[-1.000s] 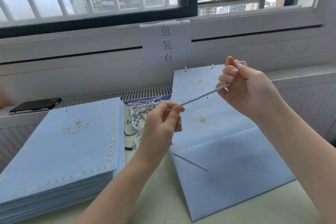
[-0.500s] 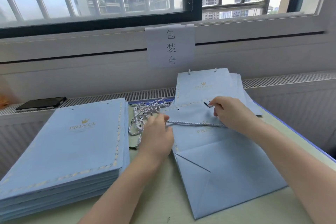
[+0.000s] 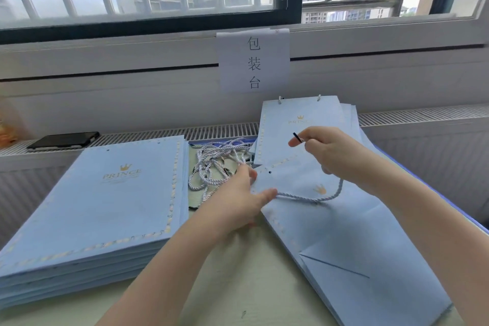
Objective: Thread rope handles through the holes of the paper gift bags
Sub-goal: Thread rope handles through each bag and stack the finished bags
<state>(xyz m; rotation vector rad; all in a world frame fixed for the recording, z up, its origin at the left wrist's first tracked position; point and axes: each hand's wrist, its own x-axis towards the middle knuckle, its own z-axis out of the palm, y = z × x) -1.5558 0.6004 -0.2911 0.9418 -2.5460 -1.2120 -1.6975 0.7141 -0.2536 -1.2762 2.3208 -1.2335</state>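
Observation:
A flat light-blue paper gift bag (image 3: pixel 352 241) lies on the table in front of me, its top edge with a small punched hole near my left hand (image 3: pixel 238 198). My left hand rests on the bag's top left corner and grips one end of a white-and-blue twisted rope handle (image 3: pixel 312 197). The rope sags in a loop across the bag. My right hand (image 3: pixel 333 153) is raised above the bag and pinches the rope's other end, its black tip sticking up. A tangle of spare ropes (image 3: pixel 217 164) lies between the two piles.
A tall stack of flat blue bags (image 3: pixel 100 209) fills the left of the table. Bags with handles fitted (image 3: pixel 301 114) lean at the back by the radiator grille. A dark phone (image 3: pixel 63 140) lies on the ledge at left. A paper sign (image 3: pixel 254 61) hangs under the window.
Both hands came down from holding the rope taut in the air to the bag. The rope now hangs slack, and my right hand has lifted its black tip above the bag.

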